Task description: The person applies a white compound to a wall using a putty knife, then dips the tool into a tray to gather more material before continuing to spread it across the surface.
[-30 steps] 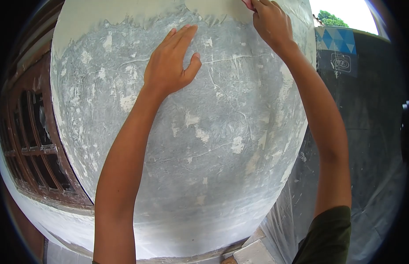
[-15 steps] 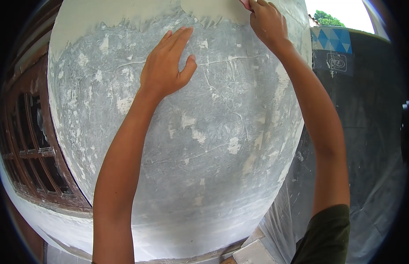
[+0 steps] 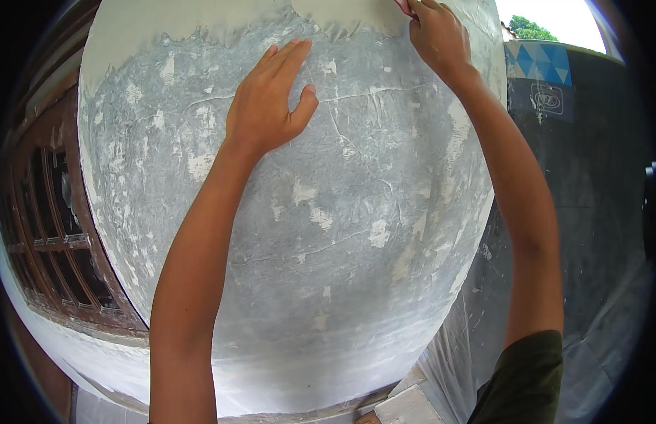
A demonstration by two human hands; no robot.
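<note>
My left hand (image 3: 271, 99) rests on or just in front of the grey wall (image 3: 271, 297), fingers stretched upward and thumb apart, holding nothing. Higher up on the right, my right hand (image 3: 442, 39) has its fingers closed around a pink tool (image 3: 404, 7). Most of that tool is cut off by the top edge of the view, so its kind cannot be told. Along the top, a smooth cream coating (image 3: 222, 14) covers the wall and ends in a ragged lower edge between the hands.
A brown wooden window frame (image 3: 77, 240) with dark panes stands on the left. To the right hangs a dark sheet (image 3: 589, 191) with a blue triangle pattern (image 3: 540, 62) at its top. Clear plastic (image 3: 448, 367) and a pale board (image 3: 409, 410) lie low at the right.
My right hand and its tool appear slightly farther right, largely along with a small shift of the whole view. My left hand has hardly moved.
</note>
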